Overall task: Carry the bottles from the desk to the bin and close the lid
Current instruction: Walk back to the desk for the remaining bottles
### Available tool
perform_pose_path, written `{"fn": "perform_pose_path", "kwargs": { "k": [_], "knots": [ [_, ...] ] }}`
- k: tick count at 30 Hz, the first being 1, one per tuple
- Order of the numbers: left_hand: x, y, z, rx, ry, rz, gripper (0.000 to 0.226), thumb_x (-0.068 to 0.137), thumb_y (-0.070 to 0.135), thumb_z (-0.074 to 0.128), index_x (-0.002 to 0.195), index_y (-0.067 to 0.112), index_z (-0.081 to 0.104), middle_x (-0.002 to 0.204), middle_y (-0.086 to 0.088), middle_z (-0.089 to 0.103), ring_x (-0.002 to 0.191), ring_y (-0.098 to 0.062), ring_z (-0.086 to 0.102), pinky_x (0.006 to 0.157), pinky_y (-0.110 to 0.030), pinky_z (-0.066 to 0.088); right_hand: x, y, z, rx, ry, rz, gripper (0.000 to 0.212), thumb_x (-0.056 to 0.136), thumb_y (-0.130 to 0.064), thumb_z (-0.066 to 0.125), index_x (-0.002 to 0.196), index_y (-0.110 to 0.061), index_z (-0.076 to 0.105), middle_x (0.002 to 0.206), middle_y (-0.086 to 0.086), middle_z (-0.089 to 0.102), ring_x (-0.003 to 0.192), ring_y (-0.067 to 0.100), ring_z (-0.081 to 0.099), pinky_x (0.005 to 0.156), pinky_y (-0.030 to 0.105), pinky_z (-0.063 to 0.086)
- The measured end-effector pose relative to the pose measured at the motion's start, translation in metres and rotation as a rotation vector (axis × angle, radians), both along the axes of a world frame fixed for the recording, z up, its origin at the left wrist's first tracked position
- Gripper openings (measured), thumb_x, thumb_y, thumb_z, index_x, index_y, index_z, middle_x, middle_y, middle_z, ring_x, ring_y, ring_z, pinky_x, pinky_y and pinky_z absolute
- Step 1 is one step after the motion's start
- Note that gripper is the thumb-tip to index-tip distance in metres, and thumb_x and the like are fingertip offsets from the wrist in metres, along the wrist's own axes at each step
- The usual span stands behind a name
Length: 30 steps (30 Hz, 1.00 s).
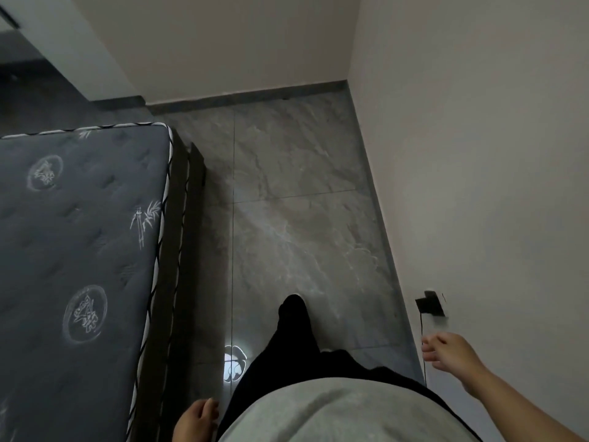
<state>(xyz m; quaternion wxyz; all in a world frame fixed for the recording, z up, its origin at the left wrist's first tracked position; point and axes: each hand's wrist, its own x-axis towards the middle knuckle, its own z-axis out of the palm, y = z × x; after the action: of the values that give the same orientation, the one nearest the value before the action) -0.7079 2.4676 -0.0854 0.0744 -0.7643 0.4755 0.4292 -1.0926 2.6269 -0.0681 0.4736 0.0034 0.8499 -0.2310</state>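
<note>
No bottle, desk or bin shows in the head view. My left hand (196,421) hangs low beside my body near the bottom edge, fingers loosely curled, holding nothing. Out to the right, close to the wall, my right hand (451,350) has its fingers loosely apart and is empty. A dark-trousered leg (296,327) is stepped forward on the grey tiled floor (293,186).
A dark quilted mattress (73,250) on a bed frame fills the left side. A plain wall (494,154) runs along the right, with a black plug (430,303) and its hanging cable. The floor corridor between them ends at a far wall (239,43).
</note>
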Motion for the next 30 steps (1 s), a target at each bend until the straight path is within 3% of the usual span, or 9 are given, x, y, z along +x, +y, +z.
{"fn": "perform_pose_path", "kwargs": {
  "k": [6, 9, 11, 14, 17, 19, 22, 25, 30],
  "knots": [
    [-0.046, -0.098, 0.000, -0.008, 0.058, -0.055, 0.023, 0.092, 0.012, 0.052, 0.071, 0.010, 0.062, 0.076, -0.016, 0.063, 0.070, -0.024, 0.058, 0.070, -0.030, 0.039, -0.023, -0.051, -0.018, 0.101, -0.036, -0.040, 0.027, 0.096, -0.008, 0.041, 0.099, 0.009, 0.062, 0.074, 0.015, 0.061, 0.068, 0.027, 0.057, 0.065, 0.032, 0.042],
    [-0.074, -0.152, 0.005, -0.035, 0.086, -0.108, 0.022, 0.092, 0.015, 0.051, 0.073, 0.012, 0.062, 0.080, -0.017, 0.067, 0.078, -0.029, 0.063, 0.079, -0.036, 0.047, -0.034, -0.075, -0.021, 0.126, -0.071, -0.054, 0.034, 0.095, -0.005, 0.042, 0.101, 0.025, 0.056, 0.069, 0.022, 0.058, 0.063, 0.023, 0.049, 0.056, 0.027, 0.031],
    [-0.093, -0.186, 0.005, -0.055, 0.095, -0.153, 0.020, 0.093, 0.016, 0.049, 0.080, 0.011, 0.062, 0.081, -0.014, 0.066, 0.080, -0.028, 0.061, 0.074, -0.035, 0.046, -0.042, -0.090, -0.019, 0.139, -0.051, -0.050, 0.033, 0.093, -0.003, 0.044, 0.100, 0.028, 0.054, 0.085, 0.039, 0.063, 0.072, 0.030, 0.059, 0.056, 0.028, 0.031],
    [-0.121, -0.226, 0.008, -0.079, 0.140, -0.165, 0.019, 0.094, 0.017, 0.049, 0.086, 0.008, 0.064, 0.074, -0.006, 0.063, 0.068, -0.018, 0.057, 0.059, -0.028, 0.041, -0.058, -0.115, -0.016, 0.186, -0.020, -0.082, 0.030, 0.092, -0.002, 0.049, 0.096, 0.025, 0.060, 0.103, 0.040, 0.063, 0.095, 0.047, 0.064, 0.054, 0.028, 0.035],
    [-0.145, -0.262, 0.002, -0.078, 0.137, -0.149, 0.019, 0.093, 0.015, 0.050, 0.086, 0.007, 0.065, 0.074, -0.008, 0.064, 0.066, -0.018, 0.058, 0.059, -0.029, 0.043, -0.082, -0.152, -0.015, 0.188, -0.032, -0.098, 0.028, 0.089, -0.002, 0.052, 0.087, 0.024, 0.062, 0.101, 0.041, 0.063, 0.086, 0.041, 0.066, 0.060, 0.035, 0.044],
    [-0.162, -0.283, -0.002, -0.067, 0.135, -0.125, 0.018, 0.093, 0.014, 0.050, 0.085, 0.007, 0.065, 0.077, -0.011, 0.066, 0.071, -0.023, 0.061, 0.068, -0.034, 0.047, -0.103, -0.179, -0.017, 0.178, 0.010, -0.072, 0.027, 0.087, -0.002, 0.054, 0.073, 0.019, 0.064, 0.095, 0.039, 0.066, 0.080, 0.039, 0.066, 0.057, 0.030, 0.040],
    [-0.182, -0.304, -0.003, -0.067, 0.098, -0.098, 0.022, 0.092, 0.014, 0.052, 0.073, 0.013, 0.063, 0.073, -0.012, 0.066, 0.066, -0.023, 0.061, 0.069, -0.033, 0.044, -0.138, -0.226, -0.016, 0.124, 0.007, -0.088, 0.028, 0.091, -0.001, 0.050, 0.070, 0.014, 0.062, 0.084, 0.040, 0.064, 0.068, 0.038, 0.060, 0.059, 0.030, 0.037],
    [-0.197, -0.320, -0.007, -0.039, 0.067, -0.049, 0.025, 0.091, 0.012, 0.054, 0.066, 0.014, 0.061, 0.075, -0.017, 0.067, 0.068, -0.027, 0.062, 0.078, -0.037, 0.048, -0.178, -0.279, -0.011, 0.073, -0.011, -0.073, 0.023, 0.096, -0.005, 0.043, 0.087, 0.004, 0.062, 0.084, 0.021, 0.062, 0.072, 0.028, 0.056, 0.057, 0.029, 0.042],
    [-0.219, -0.354, -0.007, -0.022, 0.011, 0.016, 0.020, 0.091, 0.012, 0.054, 0.077, 0.005, 0.067, 0.088, -0.023, 0.068, 0.085, -0.029, 0.062, 0.077, -0.033, 0.041, -0.231, -0.363, 0.000, 0.001, 0.020, 0.016, 0.022, 0.096, -0.004, 0.040, 0.098, 0.005, 0.061, 0.091, 0.021, 0.061, 0.083, 0.029, 0.056, 0.059, 0.028, 0.042]
  ]
}}
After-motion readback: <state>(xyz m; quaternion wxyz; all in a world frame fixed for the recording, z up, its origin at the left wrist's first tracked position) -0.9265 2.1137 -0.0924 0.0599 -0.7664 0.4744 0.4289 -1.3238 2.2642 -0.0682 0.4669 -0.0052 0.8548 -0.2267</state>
